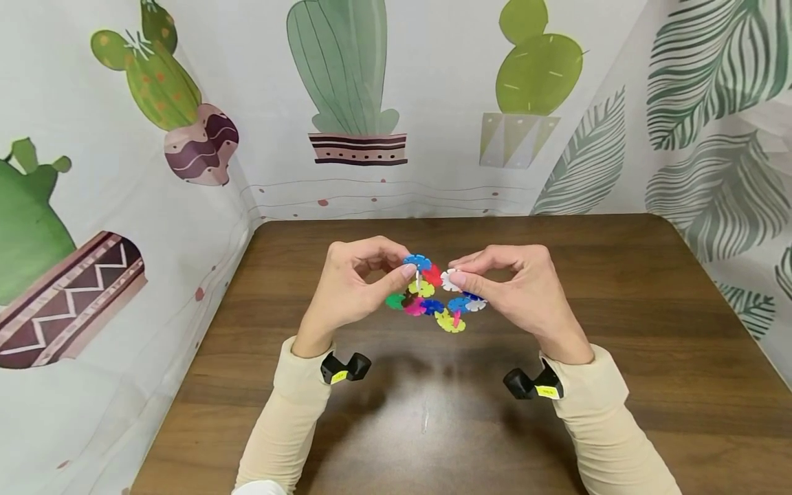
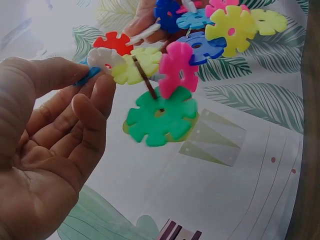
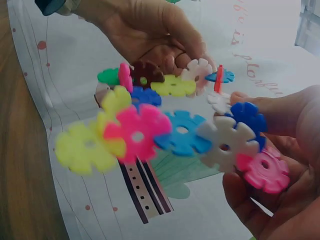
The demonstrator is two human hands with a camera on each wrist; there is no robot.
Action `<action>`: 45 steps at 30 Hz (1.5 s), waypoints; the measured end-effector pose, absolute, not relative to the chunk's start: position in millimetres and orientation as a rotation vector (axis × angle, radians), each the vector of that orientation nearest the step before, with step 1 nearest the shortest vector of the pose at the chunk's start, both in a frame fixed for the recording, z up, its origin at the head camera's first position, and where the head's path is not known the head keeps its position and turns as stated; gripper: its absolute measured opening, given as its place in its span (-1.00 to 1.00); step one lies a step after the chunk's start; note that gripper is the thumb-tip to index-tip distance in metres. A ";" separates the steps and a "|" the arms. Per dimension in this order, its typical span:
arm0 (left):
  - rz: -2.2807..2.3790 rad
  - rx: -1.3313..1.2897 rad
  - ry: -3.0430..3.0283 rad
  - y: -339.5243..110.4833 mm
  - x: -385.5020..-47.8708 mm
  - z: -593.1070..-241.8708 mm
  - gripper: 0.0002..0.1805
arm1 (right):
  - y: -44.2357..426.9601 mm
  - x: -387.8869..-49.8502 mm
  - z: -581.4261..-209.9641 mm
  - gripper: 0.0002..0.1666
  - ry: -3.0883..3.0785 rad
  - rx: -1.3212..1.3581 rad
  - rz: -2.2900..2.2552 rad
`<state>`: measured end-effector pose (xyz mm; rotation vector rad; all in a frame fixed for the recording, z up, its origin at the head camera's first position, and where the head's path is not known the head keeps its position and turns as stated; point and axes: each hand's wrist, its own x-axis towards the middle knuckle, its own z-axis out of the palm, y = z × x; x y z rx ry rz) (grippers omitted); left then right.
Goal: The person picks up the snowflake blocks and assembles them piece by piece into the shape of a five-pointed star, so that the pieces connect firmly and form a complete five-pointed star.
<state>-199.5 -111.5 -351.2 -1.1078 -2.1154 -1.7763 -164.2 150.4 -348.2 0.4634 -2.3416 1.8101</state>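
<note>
A chain of colourful interlocking snowflake discs hangs in the air between both hands. My left hand [image 1: 359, 282] pinches the light blue disc [image 1: 417, 261] between thumb and fingers. Beside that one is a red disc [image 1: 432, 275]. With thumb and index finger, my right hand [image 1: 516, 289] pinches a white disc [image 1: 449, 280] close to the red disc; I cannot tell whether the two are slotted together. Lower down, the chain curves through a green disc [image 2: 162, 117], a brown disc [image 3: 146, 74], pink and yellow discs, and a grey-white disc [image 3: 225, 145] near the right fingers.
Under the hands is a brown wooden table [image 1: 433, 426]. A white cloth wall [image 1: 445, 192] printed with cacti and leaves stands behind it and along the sides. Each wrist carries a small black camera, one on the left [image 1: 346, 368] and one on the right [image 1: 532, 383].
</note>
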 end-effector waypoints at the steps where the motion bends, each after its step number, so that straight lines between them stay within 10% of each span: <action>1: -1.779 -1.102 -2.118 -111.4 -199.3 -351.1 -0.87 | 150.1 -164.3 -348.2 -0.90 -2.321 0.473 1.822; 34: -1.653 -1.095 -2.168 -105.1 -197.9 -351.4 -0.89 | 147.8 -168.8 -357.0 -0.89 -2.165 0.446 1.838; 45: -1.530 -1.084 -2.301 -91.0 -200.1 -359.9 -0.44 | 147.7 -169.3 -355.5 -0.87 -2.198 0.464 1.810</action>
